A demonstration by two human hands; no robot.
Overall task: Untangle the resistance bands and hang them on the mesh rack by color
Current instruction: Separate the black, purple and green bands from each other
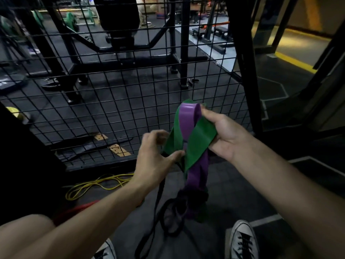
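Head view showed the right hand (220,135) gripping a tangle of green band (200,139) and purple band (187,122) before the mesh rack (115,94), while the left hand (155,157) pinched the green band's edge; a black band (158,199) dangled floorward.

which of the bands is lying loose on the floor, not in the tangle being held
The yellow band, coiled on the floor below the mesh rack. The green band, purple band and black band hang twisted together from the right hand.
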